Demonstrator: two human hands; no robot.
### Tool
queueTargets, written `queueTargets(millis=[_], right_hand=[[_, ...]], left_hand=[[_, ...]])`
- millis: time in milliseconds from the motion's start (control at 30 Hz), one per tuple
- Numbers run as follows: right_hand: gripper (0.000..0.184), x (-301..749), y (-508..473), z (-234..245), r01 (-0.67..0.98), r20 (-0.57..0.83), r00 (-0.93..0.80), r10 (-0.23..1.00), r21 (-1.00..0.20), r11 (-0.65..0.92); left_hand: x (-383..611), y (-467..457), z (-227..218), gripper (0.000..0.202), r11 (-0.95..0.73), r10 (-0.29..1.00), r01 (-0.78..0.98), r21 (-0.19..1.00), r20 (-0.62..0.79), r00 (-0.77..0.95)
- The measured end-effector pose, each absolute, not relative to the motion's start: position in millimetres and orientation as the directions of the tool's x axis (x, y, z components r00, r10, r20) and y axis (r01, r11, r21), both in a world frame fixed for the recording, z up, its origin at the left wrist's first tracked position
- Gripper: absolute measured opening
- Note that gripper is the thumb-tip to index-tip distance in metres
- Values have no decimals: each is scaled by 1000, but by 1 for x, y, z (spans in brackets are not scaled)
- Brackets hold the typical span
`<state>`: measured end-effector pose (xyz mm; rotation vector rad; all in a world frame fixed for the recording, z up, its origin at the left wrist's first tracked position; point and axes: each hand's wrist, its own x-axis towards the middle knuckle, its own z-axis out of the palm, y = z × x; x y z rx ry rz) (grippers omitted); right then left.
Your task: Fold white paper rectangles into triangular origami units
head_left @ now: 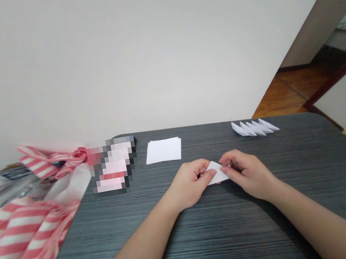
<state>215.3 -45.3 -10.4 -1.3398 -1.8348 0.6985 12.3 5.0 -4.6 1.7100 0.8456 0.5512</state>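
1. The left hand (187, 185) has its fingers clamped on the paper (216, 173): the thumb presses on the upper face at its left side, the other fingers bent behind it.
2. The right hand (249, 174) pinches the same paper from the right, thumb laid on top near the edge, the other fingers curled; their exact contact underneath is hidden.
3. The paper is white, small and pointed at the top, and sits between the two sets of fingers, whose thumb tips are near each other but apart.
4. Beyond the fingers and to their left lie the sheets (163, 150), white and flat, loosely stacked with edges slightly out of line.
5. Beyond the fingers and to their right stand or lie the folds (255, 128), a slanting row of pointed white pieces overlapping one another.
6. Under the fingers spreads the worktop (193, 242), dark and finely streaked.
7. Farther left of the fingers is a pixelated item (114, 164), pink and dark, too blurred to identify.
8. Well left of the fingers, past the worktop's edge, is red-and-white striped cloth (18, 223).
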Motion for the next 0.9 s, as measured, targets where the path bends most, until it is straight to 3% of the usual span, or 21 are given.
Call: queueTargets(millis=[233, 333, 533, 700, 900], right_hand=[[11, 217, -44, -6, 528, 50, -192, 980, -837, 146], [21, 216, -44, 1, 535, -35, -224, 974, -840, 93], [27, 214, -46, 5, 463, -54, -191, 980, -885, 42], [30, 217, -45, -1, 416, -60, -122, 991, -909, -4], [14, 213, -44, 4, 359, -89, -184, 979, -933, -17]], left_hand=[[11, 6, -2, 22, -202, 768, 308, 930, -44, 639], [12, 6, -1, 22, -189, 759, 300, 935, -55, 649], [12, 4, 2, 26, -108, 763, 235, 966, -71, 642], [11, 4, 5, 37, -134, 773, 321, 938, -104, 626], [11, 3, 10, 40, -184, 763, 369, 911, -104, 638]])
